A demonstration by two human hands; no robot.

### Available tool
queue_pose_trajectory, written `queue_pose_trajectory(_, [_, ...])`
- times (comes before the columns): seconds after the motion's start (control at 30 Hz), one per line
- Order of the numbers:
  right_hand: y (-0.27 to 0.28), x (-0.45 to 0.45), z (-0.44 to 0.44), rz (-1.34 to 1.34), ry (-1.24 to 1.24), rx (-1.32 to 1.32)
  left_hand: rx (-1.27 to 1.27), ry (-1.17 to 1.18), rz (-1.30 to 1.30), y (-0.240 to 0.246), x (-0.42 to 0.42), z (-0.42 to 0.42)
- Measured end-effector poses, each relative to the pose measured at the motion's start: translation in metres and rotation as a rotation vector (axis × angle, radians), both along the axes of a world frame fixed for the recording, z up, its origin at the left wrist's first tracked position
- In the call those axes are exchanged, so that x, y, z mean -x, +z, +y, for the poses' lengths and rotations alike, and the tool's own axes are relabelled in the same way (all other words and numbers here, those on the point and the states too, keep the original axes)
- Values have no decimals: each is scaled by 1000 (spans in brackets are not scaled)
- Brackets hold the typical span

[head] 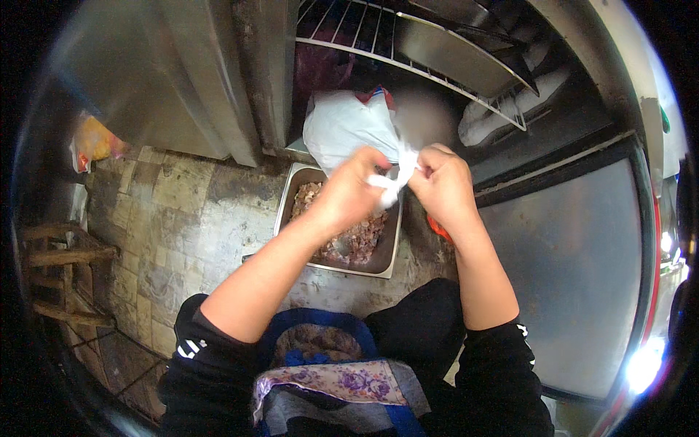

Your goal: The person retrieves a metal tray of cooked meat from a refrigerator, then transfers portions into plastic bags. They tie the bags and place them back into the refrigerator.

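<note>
A full white plastic bag (349, 128) sits at the lower front of an open refrigerator, just beyond a steel pan. Its twisted neck or handles are between my two hands. My left hand (357, 185) grips the white plastic from the left, and my right hand (445, 177) pinches it from the right; both are slightly blurred. Whether the plastic is knotted I cannot tell. Below my hands, the rectangular steel pan (397, 257) rests on the floor, holding chopped meat-like pieces (360, 237). My left forearm hides part of it.
A white wire shelf (355, 50) with a metal tray (458, 52) hangs above the bag. The refrigerator's open door (568, 273) stands at right. A wooden stool (71, 267) is at left on the worn tiled floor (175, 202). Something orange (438, 228) lies beneath my right wrist.
</note>
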State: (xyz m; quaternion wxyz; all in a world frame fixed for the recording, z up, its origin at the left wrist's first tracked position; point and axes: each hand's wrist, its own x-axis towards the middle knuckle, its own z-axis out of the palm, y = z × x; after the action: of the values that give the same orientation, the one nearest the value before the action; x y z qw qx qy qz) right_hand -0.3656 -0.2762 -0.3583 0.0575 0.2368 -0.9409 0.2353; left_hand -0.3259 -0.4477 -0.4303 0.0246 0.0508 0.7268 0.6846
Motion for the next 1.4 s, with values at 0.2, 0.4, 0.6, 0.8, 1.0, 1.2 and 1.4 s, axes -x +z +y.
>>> queue_pose_trajectory(0.2, [-122, 18, 53, -211, -261, -323, -199, 489, -289, -36, 43, -67])
queue_pose_trajectory(0.4, [-85, -15, 42, -347, 38, 510, 25, -90, -17, -7, 32, -96])
queue_pose_trajectory(0.6, [-52, -32, -5, -760, 127, 965, -507, -255, -144, 3, -9, -67])
queue_pose_trajectory(0.8, [-43, -31, -19, -1051, 56, 1038, -313, -359, -183, -8, -15, -56])
queue_pose_trajectory(1.0, [-60, -32, -19, -1125, 197, 911, -37, -446, -1, -31, -14, -54])
queue_pose_trajectory(1.2, [-68, -23, 0, -746, 150, 390, 603, 63, 355, -32, -6, -54])
queue_pose_trajectory(1.4, [-77, -19, -4, -356, 131, 421, 327, 127, 193, -17, -3, -62])
